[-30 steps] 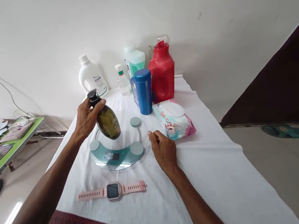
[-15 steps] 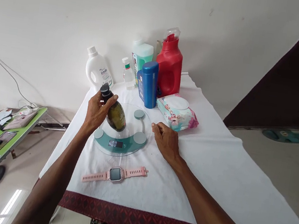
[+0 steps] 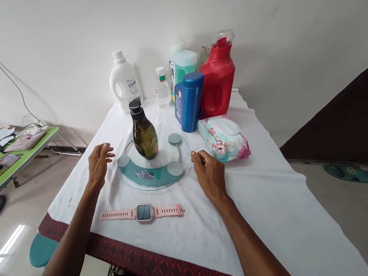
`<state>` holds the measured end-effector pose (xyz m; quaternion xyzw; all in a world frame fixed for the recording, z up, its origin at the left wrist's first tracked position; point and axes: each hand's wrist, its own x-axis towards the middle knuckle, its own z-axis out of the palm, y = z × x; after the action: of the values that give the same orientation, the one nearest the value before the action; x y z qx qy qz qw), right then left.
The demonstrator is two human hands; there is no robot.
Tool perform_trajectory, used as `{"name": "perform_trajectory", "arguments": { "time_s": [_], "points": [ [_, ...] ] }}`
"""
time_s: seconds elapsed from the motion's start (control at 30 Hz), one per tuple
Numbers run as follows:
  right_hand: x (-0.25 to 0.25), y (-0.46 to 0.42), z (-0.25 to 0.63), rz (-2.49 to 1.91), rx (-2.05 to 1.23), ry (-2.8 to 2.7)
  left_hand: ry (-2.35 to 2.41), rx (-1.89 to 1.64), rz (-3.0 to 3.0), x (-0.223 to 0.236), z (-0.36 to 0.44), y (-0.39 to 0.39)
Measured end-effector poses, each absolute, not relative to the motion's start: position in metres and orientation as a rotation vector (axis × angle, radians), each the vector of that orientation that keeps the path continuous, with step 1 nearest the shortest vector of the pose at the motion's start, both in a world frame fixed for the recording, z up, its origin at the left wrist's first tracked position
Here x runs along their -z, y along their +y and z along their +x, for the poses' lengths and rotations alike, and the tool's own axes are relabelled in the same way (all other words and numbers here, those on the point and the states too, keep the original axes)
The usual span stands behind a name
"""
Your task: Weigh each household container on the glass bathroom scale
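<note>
A dark green pump bottle (image 3: 145,137) with a black top stands on the round glass scale (image 3: 145,176), whose display is lit with digits. My left hand (image 3: 99,162) is off to the left of the scale, fingers apart, holding nothing. On the cloth just right of the scale rests my right hand (image 3: 209,172), its fingers curled closed; whether anything is inside them is hidden. A pink-strapped smartwatch (image 3: 144,213) lies flat in front of the scale.
Behind stand a white detergent bottle (image 3: 125,78), a small clear bottle (image 3: 162,89), a green-liquid bottle (image 3: 186,60), a blue bottle (image 3: 190,104) and a red jug (image 3: 217,78). A wet-wipes pack (image 3: 224,137) lies beyond my right hand. A green-topped desk (image 3: 43,140) is at left.
My left hand has let go of the pump bottle and drawn back left, leaving it standing on the scale. The display digits have changed. My right hand stays beside the scale.
</note>
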<state>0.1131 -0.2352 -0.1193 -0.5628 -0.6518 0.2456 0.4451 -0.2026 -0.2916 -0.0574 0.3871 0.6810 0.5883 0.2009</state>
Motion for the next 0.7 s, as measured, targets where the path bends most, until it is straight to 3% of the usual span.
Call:
{"name": "perform_trajectory", "arguments": {
  "time_s": [0.17,0.37,0.5,0.7],
  "points": [
    [0.119,-0.236,0.112,-1.411,-0.600,-1.626,1.875,-1.541,1.010,0.089,-0.222,-0.314],
    [0.118,-0.238,0.112,-1.401,-0.581,-1.623,1.938,-1.487,1.079,0.092,-0.221,-0.312],
    [0.117,-0.239,0.113,-1.389,-0.599,-1.614,1.945,-1.413,1.109,0.066,-0.214,-0.315],
    [0.115,-0.239,0.113,-1.383,-0.613,-1.604,1.857,-1.330,1.606,0.011,-0.158,-0.301]
  ]
}}
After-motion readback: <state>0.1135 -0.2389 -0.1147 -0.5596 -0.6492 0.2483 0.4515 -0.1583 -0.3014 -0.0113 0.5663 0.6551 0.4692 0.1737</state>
